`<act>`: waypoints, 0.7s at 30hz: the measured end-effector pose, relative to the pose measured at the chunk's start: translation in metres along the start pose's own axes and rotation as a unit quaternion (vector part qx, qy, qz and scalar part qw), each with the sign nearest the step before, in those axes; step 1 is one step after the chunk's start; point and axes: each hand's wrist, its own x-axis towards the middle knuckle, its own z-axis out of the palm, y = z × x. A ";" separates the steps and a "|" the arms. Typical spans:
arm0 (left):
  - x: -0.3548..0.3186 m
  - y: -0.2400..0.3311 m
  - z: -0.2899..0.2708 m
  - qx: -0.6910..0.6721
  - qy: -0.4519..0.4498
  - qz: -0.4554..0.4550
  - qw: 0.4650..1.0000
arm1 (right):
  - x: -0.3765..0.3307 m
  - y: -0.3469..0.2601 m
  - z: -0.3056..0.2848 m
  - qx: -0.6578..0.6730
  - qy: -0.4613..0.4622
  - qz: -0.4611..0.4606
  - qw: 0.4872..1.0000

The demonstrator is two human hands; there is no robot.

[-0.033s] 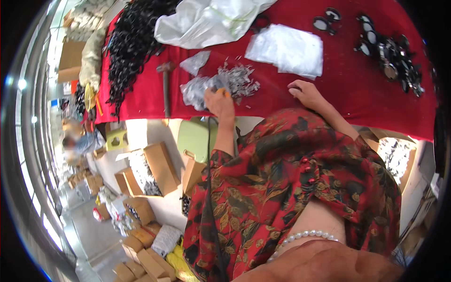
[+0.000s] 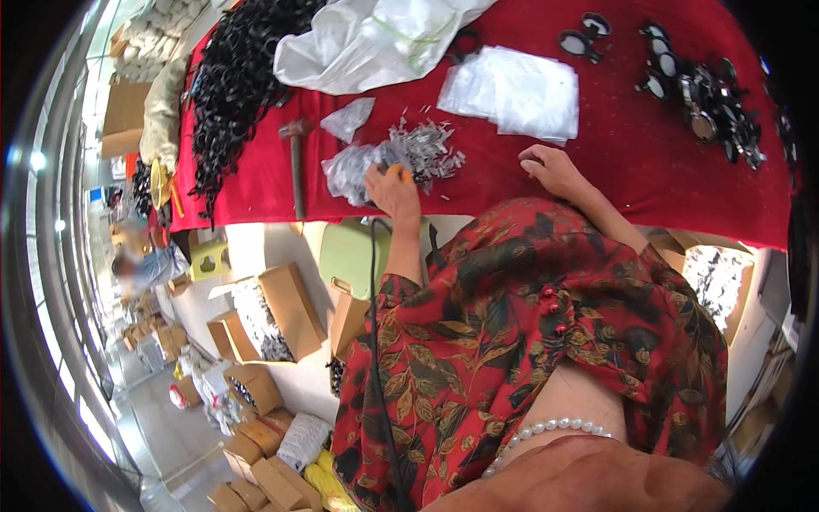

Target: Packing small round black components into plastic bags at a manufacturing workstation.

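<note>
My left hand [image 2: 395, 192] is closed around a small orange-handled thing [image 2: 398, 173] whose kind I cannot make out. It rests against a crumpled clear plastic bag [image 2: 348, 173] on the red cloth. Just beyond and to the right of those fingers lies a loose heap of small silvery-grey pieces [image 2: 433, 147]. My right hand [image 2: 554, 169] lies on the cloth near its front edge, fingers curled in, with nothing seen in them. Past it is a stack of clear flat plastic bags [image 2: 512, 94]. A hammer [image 2: 297, 166] lies left of the crumpled bag.
A big heap of black loops [image 2: 235, 102] covers the table's left side, beside a white sack [image 2: 367, 47]. Black round-faced items [image 2: 717, 111] lie at far right. Below stand a green stool [image 2: 350, 256] and open cartons [image 2: 286, 311]. A black cord [image 2: 378, 341] hangs past my left arm.
The view has shifted slightly, so the table things sit a little further left. Both hands keep almost the same places and poses.
</note>
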 end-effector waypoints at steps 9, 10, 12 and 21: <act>0.021 -0.038 -0.011 -0.026 -0.117 -0.102 0.988 | 0.017 0.040 -0.060 0.085 0.182 0.051 0.978; 0.027 -0.021 -0.016 -0.059 -0.116 -0.112 0.985 | 0.014 0.048 -0.070 0.084 0.190 0.061 0.976; 0.032 0.027 -0.012 0.034 -0.045 -0.077 0.995 | 0.007 0.066 -0.087 0.129 0.231 0.108 0.958; 0.006 0.248 0.073 -0.309 -0.236 0.223 0.894 | 0.107 0.087 -0.155 -0.021 0.444 -0.048 0.894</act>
